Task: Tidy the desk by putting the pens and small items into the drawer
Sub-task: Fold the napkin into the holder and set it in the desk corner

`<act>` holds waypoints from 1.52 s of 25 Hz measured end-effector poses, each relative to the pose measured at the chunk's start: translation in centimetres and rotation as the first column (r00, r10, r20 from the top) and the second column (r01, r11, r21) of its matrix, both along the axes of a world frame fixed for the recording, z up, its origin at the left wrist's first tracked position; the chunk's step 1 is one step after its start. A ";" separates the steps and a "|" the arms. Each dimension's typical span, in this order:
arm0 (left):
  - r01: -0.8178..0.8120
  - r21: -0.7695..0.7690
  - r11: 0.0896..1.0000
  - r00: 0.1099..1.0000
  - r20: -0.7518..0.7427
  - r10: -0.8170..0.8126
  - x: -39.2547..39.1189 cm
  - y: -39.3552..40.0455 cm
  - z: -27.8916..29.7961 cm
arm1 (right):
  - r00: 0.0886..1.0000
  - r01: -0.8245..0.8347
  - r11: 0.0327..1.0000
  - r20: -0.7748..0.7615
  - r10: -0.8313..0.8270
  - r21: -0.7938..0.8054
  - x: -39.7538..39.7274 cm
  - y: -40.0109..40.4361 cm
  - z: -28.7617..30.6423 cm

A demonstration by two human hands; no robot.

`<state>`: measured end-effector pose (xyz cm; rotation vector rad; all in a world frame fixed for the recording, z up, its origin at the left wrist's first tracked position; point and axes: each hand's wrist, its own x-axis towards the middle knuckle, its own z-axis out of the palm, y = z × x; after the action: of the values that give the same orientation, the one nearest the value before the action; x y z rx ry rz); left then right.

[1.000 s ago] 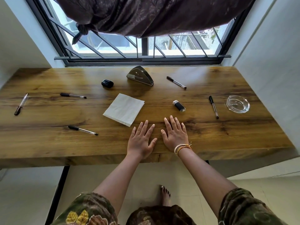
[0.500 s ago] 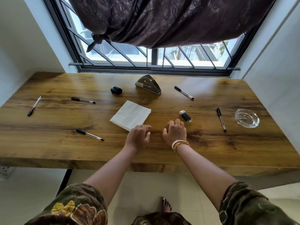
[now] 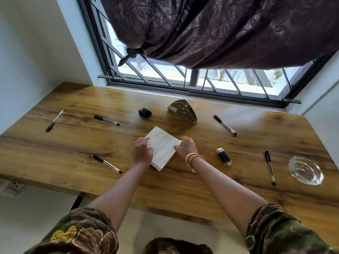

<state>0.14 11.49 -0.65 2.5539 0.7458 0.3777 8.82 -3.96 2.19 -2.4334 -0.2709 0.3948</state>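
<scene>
Both hands have moved from the bare tabletop (image 3: pixel 238 184) onto the napkin (image 3: pixel 161 149); left hand (image 3: pixel 141 153) and right hand (image 3: pixel 186 146) pinch its edges; pens lie scattered, no drawer visible.

This looks like a room in a home: a wooden desk (image 3: pixel 77 143) stands under a barred window (image 3: pixel 183 77), with a knotted dark curtain (image 3: pixel 211 30) above. A glass ashtray (image 3: pixel 305 172) and a metal napkin holder (image 3: pixel 182 111) sit among scattered pens (image 3: pixel 107 163).
</scene>
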 end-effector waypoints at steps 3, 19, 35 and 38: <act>-0.024 -0.021 0.999 0.989 -0.147 0.021 1.3 2.5 0.1 | 0.997 0.072 0.995 -0.013 -0.073 -0.064 0.7 2.4 0.1; 0.171 -0.371 0.913 0.980 0.156 -0.121 6.5 6.6 2.3 | 0.766 0.522 0.770 -0.598 -0.235 0.366 5.1 5.7 2.9; 0.201 -0.977 0.077 0.874 0.143 -0.465 9.2 5.8 3.6 | 0.851 0.352 0.732 -0.525 0.010 0.584 5.6 6.0 6.7; 0.168 -0.981 0.102 0.901 0.110 -0.420 9.2 5.9 3.0 | 0.842 0.412 0.723 -0.535 -0.070 0.554 6.0 6.5 5.8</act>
<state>9.32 17.40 2.33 1.3171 0.2696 -0.4543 14.78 2.52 8.03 -1.5731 0.1369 0.6429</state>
